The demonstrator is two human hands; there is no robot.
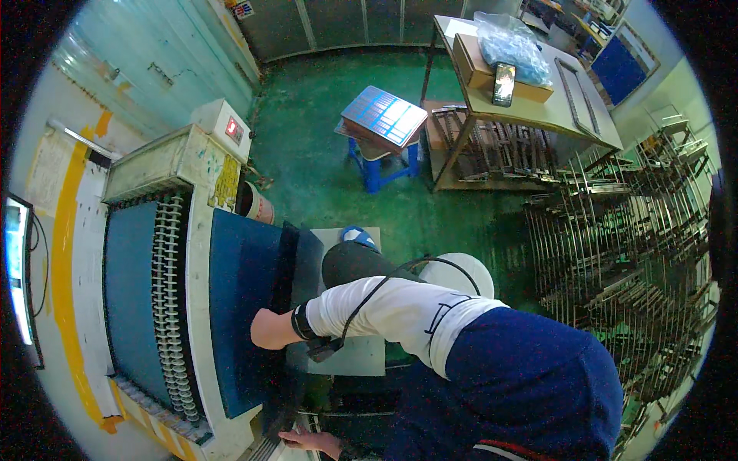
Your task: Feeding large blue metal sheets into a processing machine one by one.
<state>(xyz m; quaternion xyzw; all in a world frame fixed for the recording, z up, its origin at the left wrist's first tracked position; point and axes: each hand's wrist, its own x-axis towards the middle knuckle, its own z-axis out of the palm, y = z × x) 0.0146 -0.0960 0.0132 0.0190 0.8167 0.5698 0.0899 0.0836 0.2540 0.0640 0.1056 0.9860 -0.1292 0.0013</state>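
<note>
My right hand [273, 329] is bunched over a dark blue flat panel [234, 307], its fingers bent out of sight. A black band with a small dark device [327, 349] and a cable is on that wrist. My left hand [311, 441] is lower in the picture, its fingertips closed at the end of the dark sheets and a metal edge; what they hold is unclear. The blue panel leans beside a machine [200, 292] with a row of pale rollers [169, 300]. Darker glossy sheets [304, 261] stand close to the right hand.
A blue stool [374, 180] bears a stack of patterned panels [383, 115]. Behind is a table [600, 131] with a carton, plastic wrap and a phone [503, 84]. Metal racks [615, 261] crowd the right. A white bucket [257, 206] is by the machine, a screen [17, 269] far left.
</note>
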